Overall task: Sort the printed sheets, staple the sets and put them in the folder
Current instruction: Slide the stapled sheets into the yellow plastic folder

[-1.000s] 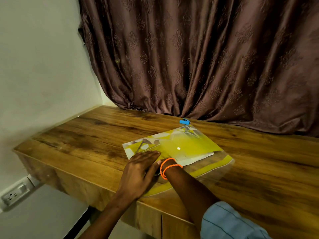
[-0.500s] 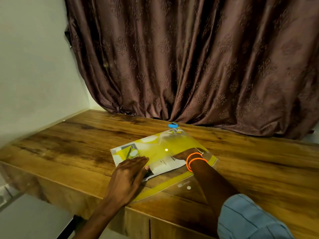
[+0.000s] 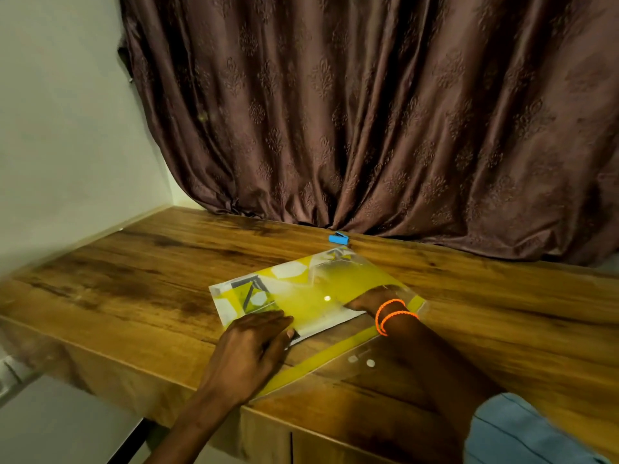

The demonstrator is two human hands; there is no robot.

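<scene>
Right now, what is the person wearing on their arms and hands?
The right wrist has two bright orange bracelets, thin and beaded-looking. Higher up that arm is a light blue sleeve with faint darker lines. The left hand and forearm are bare: no sleeve, rings or watch show.

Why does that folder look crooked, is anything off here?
The folder lies askew to the desk edge, its clear flap open toward the person. The right hand is inside it with the sheets; the left hand presses the corner. Nothing looks damaged.
</scene>
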